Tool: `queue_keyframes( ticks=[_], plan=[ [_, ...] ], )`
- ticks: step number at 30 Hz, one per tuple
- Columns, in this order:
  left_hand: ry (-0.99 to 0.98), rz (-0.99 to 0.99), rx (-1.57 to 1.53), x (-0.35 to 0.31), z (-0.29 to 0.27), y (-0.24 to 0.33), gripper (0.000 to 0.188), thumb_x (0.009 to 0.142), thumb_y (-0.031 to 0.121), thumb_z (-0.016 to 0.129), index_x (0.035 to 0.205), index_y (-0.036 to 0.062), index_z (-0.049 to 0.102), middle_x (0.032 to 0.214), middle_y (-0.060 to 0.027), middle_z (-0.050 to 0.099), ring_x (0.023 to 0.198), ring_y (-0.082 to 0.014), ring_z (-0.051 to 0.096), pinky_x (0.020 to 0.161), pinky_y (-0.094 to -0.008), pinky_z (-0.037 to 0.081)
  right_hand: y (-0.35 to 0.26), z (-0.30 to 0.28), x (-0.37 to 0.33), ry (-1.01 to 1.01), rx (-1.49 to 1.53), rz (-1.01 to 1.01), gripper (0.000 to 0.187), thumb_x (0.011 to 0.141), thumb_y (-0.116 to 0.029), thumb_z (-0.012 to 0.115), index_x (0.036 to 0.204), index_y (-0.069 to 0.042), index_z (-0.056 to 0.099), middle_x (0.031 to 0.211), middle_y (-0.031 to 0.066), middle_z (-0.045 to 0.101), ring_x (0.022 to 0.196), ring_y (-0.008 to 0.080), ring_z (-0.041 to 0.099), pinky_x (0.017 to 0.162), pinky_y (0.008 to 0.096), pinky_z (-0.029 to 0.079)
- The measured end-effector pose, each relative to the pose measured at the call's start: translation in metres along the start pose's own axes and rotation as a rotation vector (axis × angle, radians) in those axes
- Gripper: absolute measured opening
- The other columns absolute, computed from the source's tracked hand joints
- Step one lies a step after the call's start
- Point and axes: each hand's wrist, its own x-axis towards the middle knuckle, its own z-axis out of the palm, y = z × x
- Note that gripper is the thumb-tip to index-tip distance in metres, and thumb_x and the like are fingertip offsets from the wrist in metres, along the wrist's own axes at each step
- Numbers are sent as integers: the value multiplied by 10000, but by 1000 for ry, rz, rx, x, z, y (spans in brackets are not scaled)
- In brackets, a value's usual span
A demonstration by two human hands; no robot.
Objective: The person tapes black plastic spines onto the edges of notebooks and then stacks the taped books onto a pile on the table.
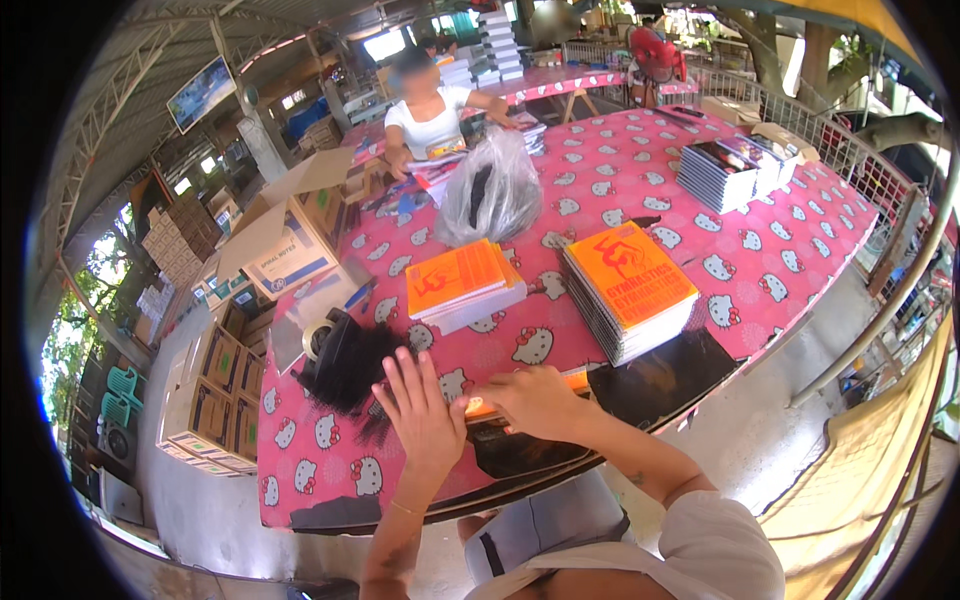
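An orange notebook lies at the table's near edge, mostly covered by my hands and right forearm. My right hand is closed, its curled fingers on that notebook. Just left of it, my left hand is raised with its fingers stretched out and apart, the thumb close to the notebook's left end. Beyond my hands sits a low, uneven stack of orange notebooks. To its right rises a taller, neater stack of orange notebooks. A bristly black bundle lies beside my left hand, against a black tape dispenser.
Black sheets cover part of the pink patterned table near its front edge. A clear plastic bag stands farther back, before a co-worker handling booklets. Dark-covered books sit far right. Cardboard boxes crowd the left side.
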Motion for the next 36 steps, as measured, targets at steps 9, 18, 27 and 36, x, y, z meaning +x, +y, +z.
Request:
queue_keyframes(
  ticks=[9,18,27,36],
  plan=[
    [-64,61,28,-13,-3,11,778,1034,480,477,1516,-118,352,1604,-361,290,1540,-499,193,1218,-675,108,19,-18,-19,-22,-65,15,277,894,-215,670,1159,-165,730,869,59,739,764,285,732,657,434,565],
    [-198,135,-29,-15,-6,29,770,1000,373,593,1521,-129,330,1610,-349,286,1529,-499,229,1214,-646,181,19,-19,-17,-81,-1,56,300,886,-220,657,1178,-185,719,899,77,761,818,289,741,744,451,544],
    [-384,321,4,-17,-7,44,739,1037,415,513,1510,-133,365,1586,-347,343,1516,-482,285,1213,-637,204,22,-25,-22,-156,-9,158,392,934,-271,662,1308,-159,644,898,124,751,790,345,728,732,504,546],
    [-158,437,-189,-52,5,51,749,1008,371,558,1528,-122,339,1599,-348,317,1534,-469,252,1224,-651,154,34,-55,-58,224,208,116,585,849,-142,818,1377,-79,575,1089,137,747,1039,300,722,889,416,560]
  ],
)
